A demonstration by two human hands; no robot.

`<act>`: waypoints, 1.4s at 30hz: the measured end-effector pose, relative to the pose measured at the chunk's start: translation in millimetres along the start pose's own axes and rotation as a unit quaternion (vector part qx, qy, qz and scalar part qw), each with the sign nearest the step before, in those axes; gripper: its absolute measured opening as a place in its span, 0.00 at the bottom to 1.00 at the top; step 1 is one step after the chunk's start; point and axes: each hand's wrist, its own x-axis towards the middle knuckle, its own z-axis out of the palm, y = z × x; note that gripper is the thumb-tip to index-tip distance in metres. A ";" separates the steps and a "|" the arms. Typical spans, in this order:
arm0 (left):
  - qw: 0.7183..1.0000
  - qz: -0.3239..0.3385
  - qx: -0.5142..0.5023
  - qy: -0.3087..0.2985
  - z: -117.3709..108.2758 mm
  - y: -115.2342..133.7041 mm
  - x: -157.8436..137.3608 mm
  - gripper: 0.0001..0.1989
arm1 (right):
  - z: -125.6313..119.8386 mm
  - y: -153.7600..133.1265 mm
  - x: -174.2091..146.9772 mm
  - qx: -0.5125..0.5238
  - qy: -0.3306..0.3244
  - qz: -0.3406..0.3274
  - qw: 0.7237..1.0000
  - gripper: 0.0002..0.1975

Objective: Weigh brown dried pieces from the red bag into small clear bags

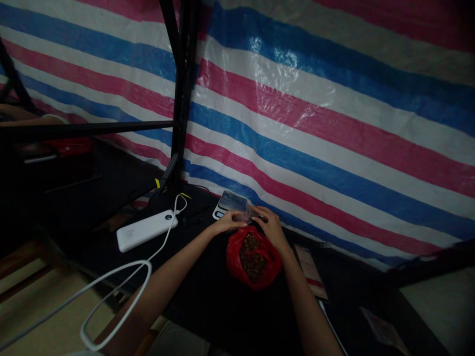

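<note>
My left hand [227, 221] and my right hand [269, 225] meet over the far part of the black table, fingers closed on a small clear plastic bag [244, 216] between them. Whether anything is inside the clear bag is hard to tell in the dim light. Just behind it lies a small white digital scale [218, 213] with a dark platform, partly covered by the left hand. Directly below both hands, an open red plastic bag [234, 262] holds a heap of small brown grains or pieces [254, 257]. My right wrist passes close to its right rim.
To the left rests a white power bank [146, 230] with a white cable [150, 264] looping over my left forearm. A flat brown packet [310, 272] and a clear packet [384, 330] lie to the right. Striped sheeting [297, 123] and a black post [181, 99] stand behind.
</note>
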 end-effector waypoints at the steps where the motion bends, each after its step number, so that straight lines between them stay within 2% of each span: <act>1: 1.000 0.013 -0.001 -0.002 0.2 0.4 0.1 0.20 | -1.1 -0.1 -0.4 -0.023 -0.009 -0.009 1.000 0.16; 5: 0.999 0.030 0.001 -0.015 0.5 0.3 0.1 0.20 | -2.2 1.8 -3.4 -0.075 -0.038 -0.024 0.996 0.16; 10: 1.000 0.001 0.030 -0.001 0.4 -2.6 -0.7 0.23 | -0.2 2.5 -8.5 -0.098 -0.047 -0.035 0.993 0.17; 17: 1.000 -0.011 0.014 -0.015 1.6 -0.3 -3.2 0.24 | -3.8 -7.8 -9.2 -0.138 -0.070 -0.069 0.986 0.18; 22: 1.000 -0.008 0.006 -0.012 2.9 3.2 -5.1 0.22 | -3.3 -6.2 -10.6 -0.130 -0.068 -0.042 0.988 0.18; 29: 1.000 0.019 -0.004 -0.023 3.4 2.6 -4.5 0.20 | 3.9 4.9 -13.8 -0.009 -0.027 0.021 0.999 0.16; 33: 0.999 0.026 0.021 -0.035 1.8 1.8 -3.2 0.22 | 13.6 17.8 -24.0 0.127 0.048 0.120 0.984 0.18; 35: 0.997 0.035 0.064 -0.028 -4.9 4.4 1.8 0.23 | 16.5 23.6 -33.4 0.190 0.112 0.161 0.962 0.21; 37: 0.990 0.056 0.131 0.007 -17.1 9.9 12.0 0.23 | 17.2 26.7 -45.3 0.241 0.160 0.180 0.940 0.25; 39: 0.971 0.082 0.218 0.047 -33.0 16.8 27.7 0.23 | 16.9 27.3 -59.1 0.271 0.175 0.194 0.926 0.28; 42: 0.933 0.093 0.343 0.062 -54.8 22.7 55.7 0.20 | 20.3 27.5 -80.7 0.296 0.165 0.216 0.915 0.26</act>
